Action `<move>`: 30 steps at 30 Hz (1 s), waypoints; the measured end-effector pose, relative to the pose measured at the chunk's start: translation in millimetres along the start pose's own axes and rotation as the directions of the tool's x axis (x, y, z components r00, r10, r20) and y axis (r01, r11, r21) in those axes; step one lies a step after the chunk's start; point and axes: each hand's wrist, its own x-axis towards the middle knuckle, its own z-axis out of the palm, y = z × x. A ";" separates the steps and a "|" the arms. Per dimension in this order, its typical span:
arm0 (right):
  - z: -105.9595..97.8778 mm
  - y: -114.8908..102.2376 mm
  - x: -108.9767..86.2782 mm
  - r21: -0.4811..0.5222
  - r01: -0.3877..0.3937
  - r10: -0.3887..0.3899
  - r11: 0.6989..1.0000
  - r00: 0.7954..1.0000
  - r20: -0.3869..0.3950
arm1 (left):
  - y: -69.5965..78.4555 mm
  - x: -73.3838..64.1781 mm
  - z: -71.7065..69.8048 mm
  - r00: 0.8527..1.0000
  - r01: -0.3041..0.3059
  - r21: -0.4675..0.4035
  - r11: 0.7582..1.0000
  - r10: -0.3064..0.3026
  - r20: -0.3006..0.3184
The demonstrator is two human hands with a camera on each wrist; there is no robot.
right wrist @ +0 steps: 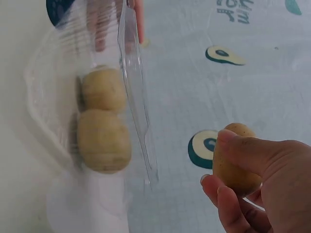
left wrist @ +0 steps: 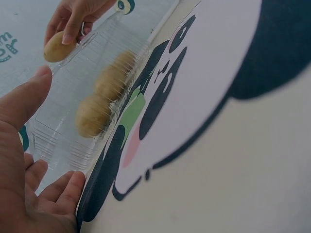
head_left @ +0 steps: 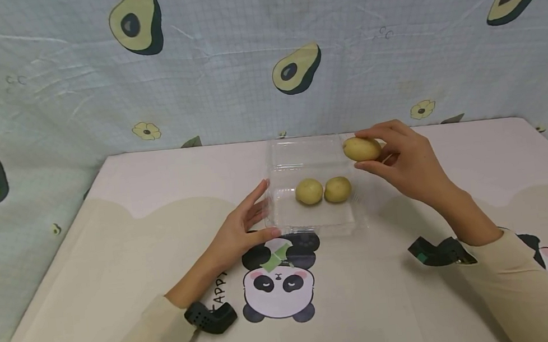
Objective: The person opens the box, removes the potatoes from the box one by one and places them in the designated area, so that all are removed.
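Observation:
A clear plastic container (head_left: 317, 219) lies on the table with two yellowish potatoes (head_left: 309, 192) side by side inside it. My left hand (head_left: 240, 234) is at its left side, thumb at the front corner and fingers along the wall, spread rather than curled round it. Beyond the container's right side, my right hand (head_left: 401, 156) pinches another potato (head_left: 362, 149) between thumb and fingertips. The right wrist view shows this held potato (right wrist: 238, 162) raised clear of the container's upright wall (right wrist: 136, 92).
The light tablecloth (head_left: 360, 308) carries printed pandas, one panda print (head_left: 279, 289) just in front of the container. Behind the table's back edge hangs a pale curtain (head_left: 223, 81) with avocado prints. A black wrist camera (head_left: 211, 317) sits on the left forearm, another black camera (head_left: 440, 252) on the right.

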 end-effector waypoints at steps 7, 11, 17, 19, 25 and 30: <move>-9.3 15.4 -6.9 -0.061 -0.057 0.055 0.996 0.998 -0.036 | 0.1 0.1 0.1 1.000 -0.005 -0.001 1.000 0.005 0.002; -15.1 24.7 -9.6 -0.088 -0.073 0.068 0.993 0.996 -0.052 | 0.3 0.2 0.1 1.000 -0.004 -0.003 1.000 0.004 0.002; -23.9 33.0 -13.2 -0.098 -0.102 0.096 0.990 0.993 -0.068 | 0.2 0.4 -0.6 1.000 -0.001 -0.001 1.000 0.001 0.000; -26.1 35.7 -14.8 -0.095 -0.111 0.105 0.989 0.992 -0.072 | -0.2 0.2 -0.8 1.000 0.000 -0.001 1.000 0.000 -0.001; -34.4 45.4 -18.2 -0.118 -0.149 0.138 0.982 0.985 -0.100 | -0.3 -0.1 -0.7 1.000 0.002 0.004 1.000 -0.002 -0.003; -42.1 52.1 -21.5 -0.109 -0.237 0.224 0.965 0.968 -0.117 | 0.0 0.4 -0.4 1.000 0.005 0.008 1.000 -0.005 -0.002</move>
